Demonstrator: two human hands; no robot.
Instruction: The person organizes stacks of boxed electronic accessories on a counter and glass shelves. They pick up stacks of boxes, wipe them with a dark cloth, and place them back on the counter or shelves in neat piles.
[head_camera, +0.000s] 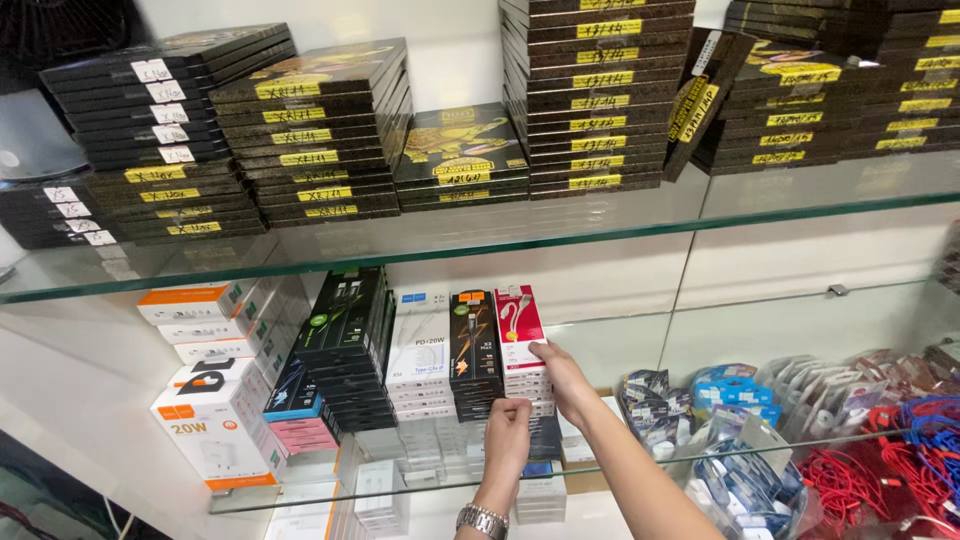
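Nearest the camera, the left hand (507, 437), a watch (483, 521) on its wrist, is curled against the low boxes at the front edge of the middle glass shelf (150, 285), while the right hand (565, 380) pinches the lower right corner of the red box (519, 328) standing upright at the right end of the row. Steadying the white boxes (527, 385) stacked beneath it while sliding the red box squarely would keep that stack from toppling, I judge. Whether the left hand actually grips anything cannot be told, and the shelf's glass edge and reflections blur the lower stacks.
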